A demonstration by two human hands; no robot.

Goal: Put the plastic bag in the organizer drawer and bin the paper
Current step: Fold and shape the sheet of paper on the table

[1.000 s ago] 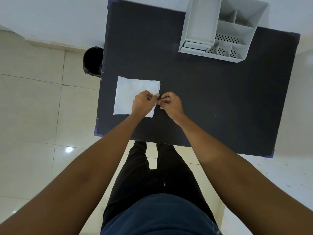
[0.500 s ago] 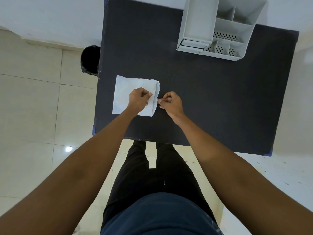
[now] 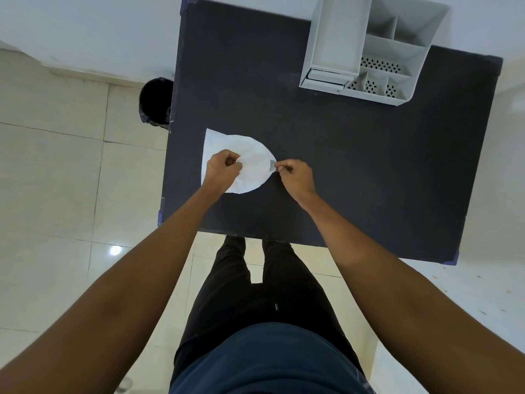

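A white paper lies on the left part of the black table, its right side bulged into a rounded shape. My left hand is closed on the paper's middle. My right hand pinches the paper's right edge, where a small greyish bit shows at the fingertips; I cannot tell if that is the plastic bag. The grey organizer stands at the table's far side, its small drawer at the front left, pushed in.
A black bin stands on the tiled floor just off the table's left edge, beyond the paper. A white wall runs behind the table. My legs are at the table's near edge.
The paper was a flat rectangle with both hands pinching together at its right edge. My hands have moved apart, and the paper's right side now bows out rounded.
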